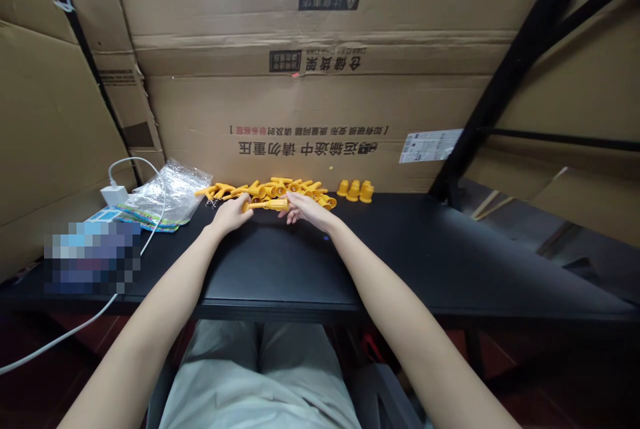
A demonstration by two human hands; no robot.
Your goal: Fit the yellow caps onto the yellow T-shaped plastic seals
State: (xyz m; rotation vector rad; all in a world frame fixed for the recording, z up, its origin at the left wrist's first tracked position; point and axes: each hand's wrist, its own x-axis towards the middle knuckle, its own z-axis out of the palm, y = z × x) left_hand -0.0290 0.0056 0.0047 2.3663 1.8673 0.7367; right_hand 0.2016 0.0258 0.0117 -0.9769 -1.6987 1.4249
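Note:
A yellow plastic part (pixel 275 204) with a thin stem and a wider flared end is held level just above the black table. My left hand (pixel 231 214) is closed on the stem end at its left. The fingers of my right hand (pixel 310 211) close around the wide end, partly hiding it. Right behind both hands lies a pile of similar yellow plastic parts (pixel 283 182), some showing round hollow ends. Small shiny metal pieces (pixel 213 202) lie at the left of the pile. Several short yellow caps (pixel 353 192) stand in a group to the right.
A clear plastic bag (pixel 173 192) lies at the left beside a white charger (pixel 114 194) with a cable trailing over the table (pixel 425 256). A blurred object (pixel 93 257) is at the front left. Cardboard (pixel 310 102) walls the back; a black metal frame (pixel 500 76) slants at right.

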